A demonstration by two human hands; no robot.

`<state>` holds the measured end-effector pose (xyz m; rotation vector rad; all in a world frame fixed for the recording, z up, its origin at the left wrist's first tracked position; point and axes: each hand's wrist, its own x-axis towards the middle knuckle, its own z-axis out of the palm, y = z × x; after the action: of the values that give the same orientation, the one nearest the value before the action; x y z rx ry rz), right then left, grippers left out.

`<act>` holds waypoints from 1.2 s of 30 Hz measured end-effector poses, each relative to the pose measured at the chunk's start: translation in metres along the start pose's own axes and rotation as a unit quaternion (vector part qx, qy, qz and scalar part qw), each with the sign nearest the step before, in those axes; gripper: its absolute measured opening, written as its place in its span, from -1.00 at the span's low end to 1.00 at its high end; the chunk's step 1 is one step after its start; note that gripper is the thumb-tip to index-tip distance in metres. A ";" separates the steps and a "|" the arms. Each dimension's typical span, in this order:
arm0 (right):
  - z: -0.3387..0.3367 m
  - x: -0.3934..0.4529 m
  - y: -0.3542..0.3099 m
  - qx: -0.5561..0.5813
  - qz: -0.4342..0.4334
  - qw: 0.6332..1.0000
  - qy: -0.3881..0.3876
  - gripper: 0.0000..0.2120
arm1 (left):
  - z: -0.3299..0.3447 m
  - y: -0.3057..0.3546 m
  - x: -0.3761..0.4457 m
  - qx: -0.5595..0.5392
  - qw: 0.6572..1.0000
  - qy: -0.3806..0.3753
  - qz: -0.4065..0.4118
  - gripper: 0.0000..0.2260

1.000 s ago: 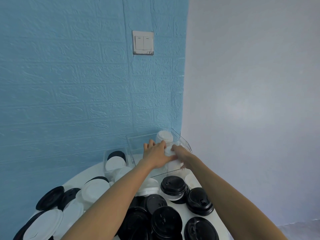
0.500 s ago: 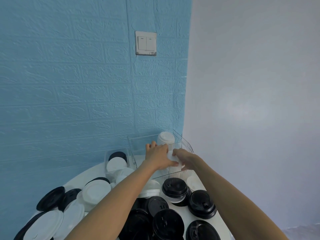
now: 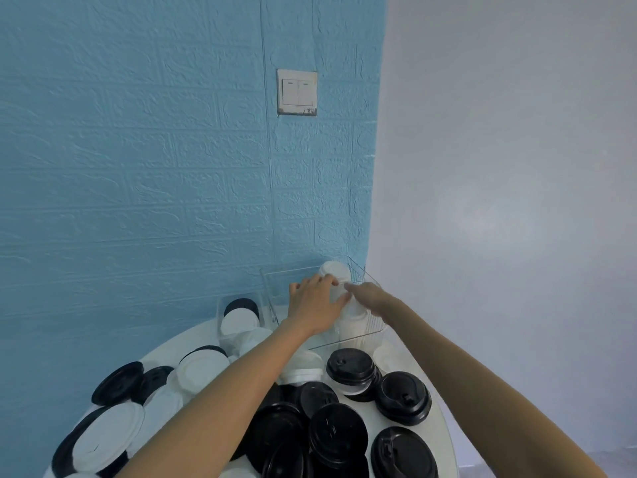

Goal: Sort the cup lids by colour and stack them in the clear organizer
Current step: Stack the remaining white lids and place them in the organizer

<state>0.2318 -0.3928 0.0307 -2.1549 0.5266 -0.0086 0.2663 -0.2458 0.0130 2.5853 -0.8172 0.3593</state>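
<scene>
A clear organizer stands at the table's far edge against the blue wall. Inside it lies a row of white lids, with one more white lid at its far end. My left hand and my right hand reach into the organizer and press on the white lids from both sides. A smaller clear bin to the left holds a black lid and a white lid. Loose black lids and white lids cover the near table.
The round white table sits in a corner between the blue brick-pattern wall and a plain grey wall. A light switch is on the blue wall. Two black domed lids sit just in front of the organizer.
Both hands stay inside the organizer on the white lids. The right hand has shifted slightly toward the far end, and the camera has tilted a little.
</scene>
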 end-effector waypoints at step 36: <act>0.205 -0.227 -0.049 -0.182 -0.422 0.888 -0.020 -0.44 | -0.110 -0.175 -0.367 -0.120 0.957 0.188 -0.184 -0.46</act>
<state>0.0832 -0.1239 -0.0131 -2.5811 -0.5091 -0.3700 0.0649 0.1140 -0.0727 2.2738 -0.2225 0.5731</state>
